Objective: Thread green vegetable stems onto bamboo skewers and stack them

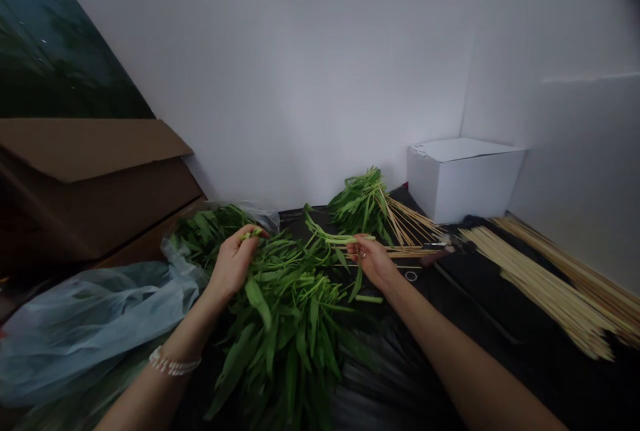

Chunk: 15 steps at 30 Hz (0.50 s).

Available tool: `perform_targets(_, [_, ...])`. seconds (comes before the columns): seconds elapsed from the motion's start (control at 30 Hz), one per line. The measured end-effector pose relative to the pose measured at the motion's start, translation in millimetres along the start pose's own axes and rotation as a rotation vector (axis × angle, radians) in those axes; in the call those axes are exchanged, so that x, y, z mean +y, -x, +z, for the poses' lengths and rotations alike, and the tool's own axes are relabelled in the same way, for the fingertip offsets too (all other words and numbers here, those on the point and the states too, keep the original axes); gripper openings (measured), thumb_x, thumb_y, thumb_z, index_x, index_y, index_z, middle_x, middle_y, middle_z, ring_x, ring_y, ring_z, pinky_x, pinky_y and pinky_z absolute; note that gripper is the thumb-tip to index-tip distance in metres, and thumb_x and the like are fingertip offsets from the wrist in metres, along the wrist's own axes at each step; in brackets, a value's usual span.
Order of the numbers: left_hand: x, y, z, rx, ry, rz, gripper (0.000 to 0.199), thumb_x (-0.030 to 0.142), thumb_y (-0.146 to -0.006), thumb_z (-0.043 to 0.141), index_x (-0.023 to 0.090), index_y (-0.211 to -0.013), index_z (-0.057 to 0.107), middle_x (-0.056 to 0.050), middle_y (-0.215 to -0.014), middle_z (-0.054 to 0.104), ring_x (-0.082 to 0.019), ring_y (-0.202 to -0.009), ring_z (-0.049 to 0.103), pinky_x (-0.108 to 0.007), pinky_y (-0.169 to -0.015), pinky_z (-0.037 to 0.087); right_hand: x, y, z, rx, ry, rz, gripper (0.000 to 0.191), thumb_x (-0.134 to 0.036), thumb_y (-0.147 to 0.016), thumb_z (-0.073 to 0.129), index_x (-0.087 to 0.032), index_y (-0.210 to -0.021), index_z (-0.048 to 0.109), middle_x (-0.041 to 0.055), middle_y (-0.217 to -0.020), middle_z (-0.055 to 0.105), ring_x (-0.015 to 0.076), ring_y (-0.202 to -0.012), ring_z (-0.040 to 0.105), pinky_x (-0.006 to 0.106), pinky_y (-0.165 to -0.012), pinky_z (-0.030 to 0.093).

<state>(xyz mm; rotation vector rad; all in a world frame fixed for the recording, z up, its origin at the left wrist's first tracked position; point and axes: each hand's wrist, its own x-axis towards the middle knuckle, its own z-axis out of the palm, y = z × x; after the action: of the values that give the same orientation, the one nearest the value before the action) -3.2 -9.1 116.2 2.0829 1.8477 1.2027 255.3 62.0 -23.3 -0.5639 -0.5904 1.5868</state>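
Observation:
My left hand [236, 259] is closed on short green stem pieces, above the left edge of a leafy pile. My right hand [370, 259] pinches a few pale green stems [333, 239] whose leafy ends point left. Below and between the hands spreads a large heap of long-leaved greens [295, 324]. One cut stem piece [369, 299] lies just below my right hand. Behind that hand rests a bundle of greens [363, 201] with thin wooden sticks [407, 221] fanning out to the right.
A translucent plastic bag [105, 324] and an open cardboard box [90, 197] are at the left. A white box [465, 181] stands back right, with many loose sticks [540, 284] in front of it. A small ring [411, 276] lies on the black surface [425, 364].

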Motion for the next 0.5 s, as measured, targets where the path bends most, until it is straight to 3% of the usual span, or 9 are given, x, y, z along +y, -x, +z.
perform_targets(0.2, [-8.4,-0.8,12.0,0.007,0.006,0.006,0.030,0.046,-0.077,0.060,0.016,-0.079,0.065,0.001,-0.066,0.060,-0.013,-0.061,0.051,-0.022,-0.058,0.039,-1.2,1.5,1.2,-0.034,-0.031,0.012,0.024,-0.027,-0.062,0.079,-0.019,-0.079,0.067,0.0034,-0.074,0.073,0.0149,-0.068,0.066,0.022,-0.056,0.047])
perform_targets(0.37, [-14.6,-0.1,16.6,-0.053,-0.044,0.038,0.040,0.049,-0.085,0.051,0.016,-0.097,0.070,-0.004,-0.088,0.071,-0.019,-0.080,0.061,-0.025,-0.074,0.045,-2.3,3.6,2.7,-0.037,-0.026,0.011,0.019,-0.026,-0.064,0.078,-0.019,-0.078,0.068,0.0039,-0.077,0.075,0.0151,-0.068,0.067,0.023,-0.057,0.049])
perform_targets(0.5, [-10.1,3.3,19.5,-0.126,-0.012,0.077,0.044,0.050,-0.088,0.044,0.015,-0.100,0.068,-0.006,-0.090,0.071,-0.020,-0.084,0.063,-0.028,-0.079,0.047,-3.0,4.1,3.0,-0.048,-0.030,0.032,0.016,-0.025,-0.066,0.076,-0.019,-0.077,0.068,0.0046,-0.077,0.075,0.0155,-0.068,0.068,0.023,-0.057,0.049])
